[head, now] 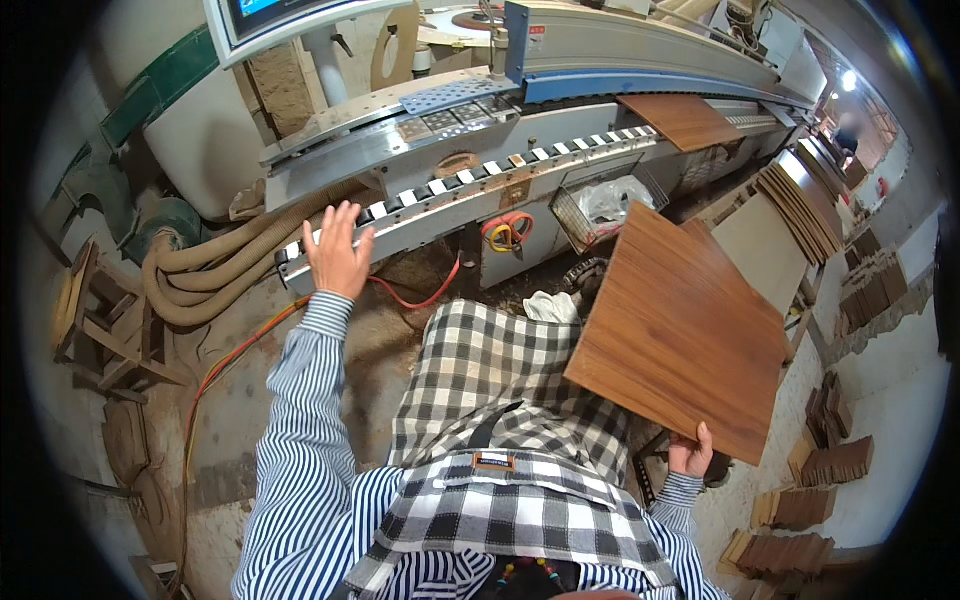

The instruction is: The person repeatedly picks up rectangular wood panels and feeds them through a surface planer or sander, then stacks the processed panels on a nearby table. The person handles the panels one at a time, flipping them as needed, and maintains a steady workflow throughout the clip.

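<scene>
My right hand [691,450] grips the lower edge of a brown wood-grain panel [679,330], its thumb on the face and its fingers mostly hidden behind. The panel is tilted and held out to my right. With fingers spread, my left hand [339,251] lies at the near end of the roller conveyor rail [480,180] of an edge-banding machine [570,124] and holds nothing. Further along the rail, a second wood-grain panel [679,120] rests on the machine.
Scissors [504,234] and a wire basket [574,217] with clear plastic hang on the machine's side. Panel stacks [795,210] stand at right, with smaller piles [780,555] on the floor. Ribbed hoses [217,262], a wooden stool [112,330] and a red hose [247,341] are at left. A person [847,139] is far off.
</scene>
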### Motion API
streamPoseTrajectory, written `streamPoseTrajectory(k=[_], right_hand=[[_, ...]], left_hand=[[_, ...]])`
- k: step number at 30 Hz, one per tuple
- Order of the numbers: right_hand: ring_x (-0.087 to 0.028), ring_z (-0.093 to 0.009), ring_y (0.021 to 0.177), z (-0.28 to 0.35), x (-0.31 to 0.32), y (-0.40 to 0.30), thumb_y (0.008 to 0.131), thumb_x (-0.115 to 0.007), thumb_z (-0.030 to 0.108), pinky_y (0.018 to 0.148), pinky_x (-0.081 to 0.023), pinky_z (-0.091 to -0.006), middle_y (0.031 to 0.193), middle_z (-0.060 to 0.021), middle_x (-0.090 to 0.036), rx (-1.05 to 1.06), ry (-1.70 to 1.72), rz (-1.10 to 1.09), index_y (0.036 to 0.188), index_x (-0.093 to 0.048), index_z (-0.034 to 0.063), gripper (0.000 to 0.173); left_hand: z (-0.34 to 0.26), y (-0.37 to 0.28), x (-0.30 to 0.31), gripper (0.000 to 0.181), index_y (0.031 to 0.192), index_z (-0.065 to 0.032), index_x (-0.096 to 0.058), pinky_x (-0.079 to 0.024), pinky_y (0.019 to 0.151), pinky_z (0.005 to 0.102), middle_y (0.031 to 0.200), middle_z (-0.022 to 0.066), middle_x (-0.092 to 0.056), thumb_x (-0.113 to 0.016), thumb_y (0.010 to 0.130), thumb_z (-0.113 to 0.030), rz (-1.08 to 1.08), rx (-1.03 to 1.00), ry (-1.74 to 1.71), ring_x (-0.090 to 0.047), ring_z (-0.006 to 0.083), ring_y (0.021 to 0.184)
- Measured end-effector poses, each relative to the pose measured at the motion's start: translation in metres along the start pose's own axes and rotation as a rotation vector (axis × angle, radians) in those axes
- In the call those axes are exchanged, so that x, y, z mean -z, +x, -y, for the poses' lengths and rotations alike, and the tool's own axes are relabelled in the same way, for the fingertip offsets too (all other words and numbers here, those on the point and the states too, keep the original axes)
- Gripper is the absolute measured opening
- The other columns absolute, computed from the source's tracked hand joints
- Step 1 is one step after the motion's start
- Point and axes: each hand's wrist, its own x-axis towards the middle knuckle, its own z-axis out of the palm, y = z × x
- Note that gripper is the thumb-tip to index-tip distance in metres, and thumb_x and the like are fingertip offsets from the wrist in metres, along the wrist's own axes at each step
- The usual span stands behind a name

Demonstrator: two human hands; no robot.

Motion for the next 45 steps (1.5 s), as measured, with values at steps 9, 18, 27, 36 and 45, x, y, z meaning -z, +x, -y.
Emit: streamPoseTrajectory(k=[9, 18, 27, 36, 45], right_hand=[[-0.057, -0.024, 0.110, -0.098, -0.153, 0.055, 0.086, -0.057, 0.009, 0.101, -0.041, -0.0418, 0.114, -0.0119, -0.063, -0.275, -0.100, 0.368, 0.114, -0.058, -0.0018, 0.029], [-0.061, -0.023, 0.101, -0.206, -0.280, 0.071, 0.090, -0.059, 0.011, 0.093, -0.049, -0.0420, 0.108, -0.0112, -0.064, -0.686, -0.189, 0.586, 0.109, -0.061, -0.0012, 0.023], [-0.057, -0.025, 0.109, -0.258, -0.365, 0.090, 0.092, -0.062, 0.028, 0.091, -0.051, -0.0433, 0.115, -0.0084, -0.057, -0.863, -0.010, 0.618, 0.118, -0.048, 0.0067, 0.037], [-0.061, -0.025, 0.106, -0.200, -0.255, 0.091, 0.096, -0.051, 0.025, 0.091, -0.051, -0.0367, 0.125, -0.0191, -0.056, -0.763, -0.349, 0.704, 0.140, -0.037, 0.0032, 0.051], [-0.064, -0.025, 0.098, -0.182, -0.111, 0.055, 0.095, -0.052, 0.018, 0.087, -0.054, -0.0362, 0.116, -0.0201, -0.060, -0.792, -0.235, 0.327, 0.137, -0.037, -0.0035, 0.049]], left_hand=[[-0.095, -0.102, 0.104, 0.081, 0.142, -0.0104, -0.036, -0.021, 0.113, 0.0493, 0.149, 0.0168, -0.031, -0.063, 0.080, -0.056, 0.354, -0.227, -0.588, -0.024, 0.0358, 0.140], [-0.026, -0.143, 0.129, 0.075, 0.136, -0.0079, -0.044, -0.020, 0.112, 0.0501, 0.143, 0.0152, -0.042, -0.066, 0.080, -0.053, 0.059, 0.186, -0.203, -0.033, 0.0327, 0.136], [0.034, -0.110, 0.108, 0.068, 0.133, -0.0091, -0.047, -0.019, 0.112, 0.0491, 0.143, 0.0115, -0.043, -0.067, 0.081, -0.048, -0.063, 0.338, -0.253, -0.036, 0.0302, 0.134], [0.050, -0.090, 0.094, 0.066, 0.130, -0.0104, -0.049, -0.022, 0.111, 0.0497, 0.142, 0.0116, -0.044, -0.068, 0.079, -0.048, -0.046, 0.327, -0.178, -0.040, 0.0274, 0.132], [0.070, -0.093, 0.101, 0.063, 0.131, -0.0065, -0.049, -0.031, 0.109, 0.0408, 0.140, 0.0128, -0.046, -0.074, 0.078, -0.030, -0.040, 0.303, -0.445, -0.040, 0.0281, 0.131]])
